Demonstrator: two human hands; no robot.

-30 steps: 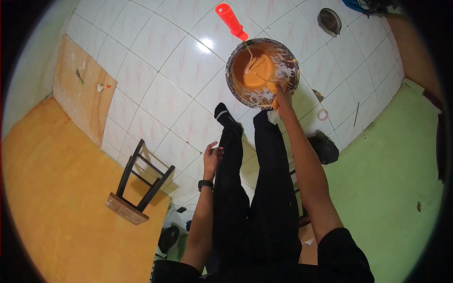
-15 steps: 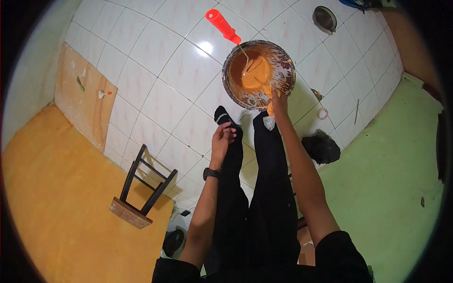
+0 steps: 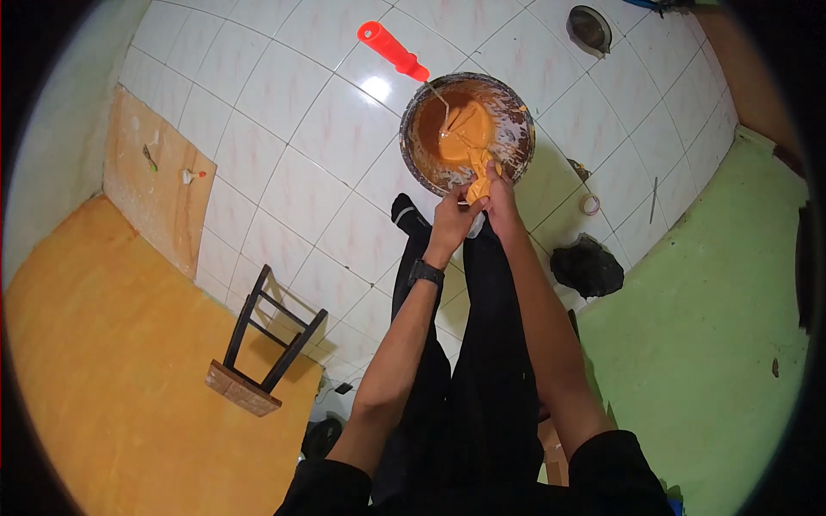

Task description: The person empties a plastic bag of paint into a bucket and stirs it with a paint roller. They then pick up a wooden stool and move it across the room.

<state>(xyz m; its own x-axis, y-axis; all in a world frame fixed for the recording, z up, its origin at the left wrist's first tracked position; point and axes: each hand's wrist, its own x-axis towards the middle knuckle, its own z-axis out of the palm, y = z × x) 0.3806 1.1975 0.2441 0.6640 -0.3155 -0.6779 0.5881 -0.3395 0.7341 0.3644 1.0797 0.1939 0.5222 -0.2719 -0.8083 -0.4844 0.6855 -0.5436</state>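
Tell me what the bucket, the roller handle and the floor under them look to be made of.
Bucket: probably metal or hard plastic; its round rigid rim is caked with white and orange paint, so the surface is hidden.
Roller handle: likely moulded plastic, uniformly bright orange-red and smooth.
Floor: glazed ceramic tile, white with grout lines and a glossy light reflection.

Both hands, left hand [image 3: 451,221] and right hand [image 3: 499,199], hold an orange tool [image 3: 477,172] over the paint bucket [image 3: 516,129].
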